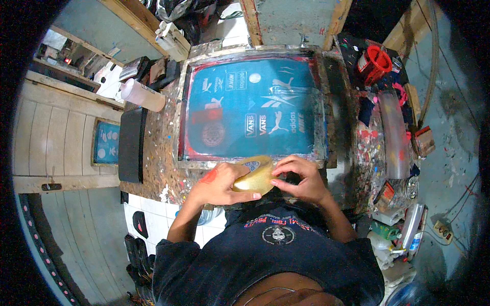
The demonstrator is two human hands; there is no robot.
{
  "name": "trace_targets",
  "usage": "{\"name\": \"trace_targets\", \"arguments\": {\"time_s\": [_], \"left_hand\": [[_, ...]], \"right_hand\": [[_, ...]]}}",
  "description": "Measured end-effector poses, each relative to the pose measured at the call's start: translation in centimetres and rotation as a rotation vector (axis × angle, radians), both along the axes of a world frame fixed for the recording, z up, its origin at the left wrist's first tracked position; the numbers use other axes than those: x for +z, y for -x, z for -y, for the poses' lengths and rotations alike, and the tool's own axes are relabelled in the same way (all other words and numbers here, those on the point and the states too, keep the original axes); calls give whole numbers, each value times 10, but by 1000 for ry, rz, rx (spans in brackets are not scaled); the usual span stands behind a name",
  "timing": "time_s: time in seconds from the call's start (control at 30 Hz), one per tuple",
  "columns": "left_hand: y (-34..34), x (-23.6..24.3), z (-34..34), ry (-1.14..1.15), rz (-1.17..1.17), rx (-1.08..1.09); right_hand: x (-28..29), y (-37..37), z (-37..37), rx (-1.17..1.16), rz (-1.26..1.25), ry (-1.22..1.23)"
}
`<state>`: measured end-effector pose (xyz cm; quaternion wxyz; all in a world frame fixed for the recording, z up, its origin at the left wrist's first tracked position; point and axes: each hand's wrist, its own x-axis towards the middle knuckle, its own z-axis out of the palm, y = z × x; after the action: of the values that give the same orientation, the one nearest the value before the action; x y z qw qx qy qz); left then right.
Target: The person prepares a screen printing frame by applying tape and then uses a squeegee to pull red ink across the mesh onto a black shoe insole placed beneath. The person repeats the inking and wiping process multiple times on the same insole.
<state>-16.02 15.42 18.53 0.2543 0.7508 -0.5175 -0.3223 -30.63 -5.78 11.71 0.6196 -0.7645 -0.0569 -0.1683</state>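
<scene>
My left hand, with a red stain on its back, grips a roll of yellowish tape below the screen frame. My right hand is at the roll's right side, thumb and index finger closed on its edge. Beyond them lies a printing screen with blue mesh, pale designs and lettering across it, red smears on the mesh and around the inner border.
A pale bottle and dark slab stand left on the stained worktable. At right are a red paint tub, a long clear roll and clutter. A smaller blue screen leans far left; a power strip is lower right.
</scene>
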Motion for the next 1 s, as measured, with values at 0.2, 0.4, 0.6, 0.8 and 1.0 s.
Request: {"name": "trace_targets", "arguments": {"time_s": [0.2,0.4,0.6,0.8,1.0], "left_hand": [[0,-7,5,155,-64,22],[-17,34,23,-141,-104,-35],[-39,91,15,-369,283,-67],[20,167,-7,363,1134,-110],[64,215,-36,425,1065,-272]], "right_hand": [[-6,1,-4,-49,-363,-462],[-5,16,17,-20,-449,-514],[23,65,78,-162,-600,-301],[99,88,70,-366,21,-209],[115,136,81,-1065,993,-1798]]}}
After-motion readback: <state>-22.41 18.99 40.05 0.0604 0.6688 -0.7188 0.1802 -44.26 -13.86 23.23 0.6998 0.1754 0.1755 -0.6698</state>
